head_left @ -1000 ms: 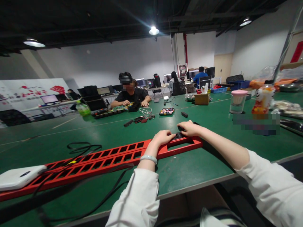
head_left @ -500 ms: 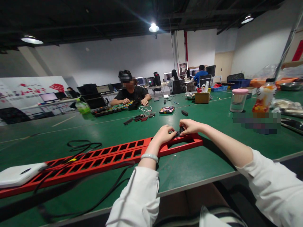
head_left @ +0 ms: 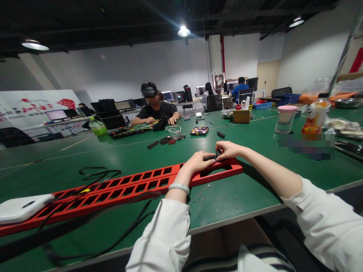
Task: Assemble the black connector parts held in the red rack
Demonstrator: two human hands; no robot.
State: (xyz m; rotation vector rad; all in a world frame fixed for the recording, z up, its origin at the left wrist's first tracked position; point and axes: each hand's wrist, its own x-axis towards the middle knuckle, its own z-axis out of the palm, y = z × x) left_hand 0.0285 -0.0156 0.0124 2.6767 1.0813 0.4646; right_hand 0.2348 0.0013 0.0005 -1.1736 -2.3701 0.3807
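A long red slotted frame lies across the table in front of me, with rows of rectangular openings. Over its right end, my left hand has its fingers bent and pressed around a small black part. My right hand pinches the same dark part from the other side, thumb and fingers closed. The fingers cover most of this part, so its exact kind is not visible. A white device with black cables rests on the frame's left end.
Across the green table a co-worker sits handling colourful wires. Small black pieces, a white cable and a patterned box lie beyond the frame. A pink-lidded cup and a drink bottle stand right.
My left fingers have shifted slightly right, closer to my right hand, at the black part. The red frame stays in place.
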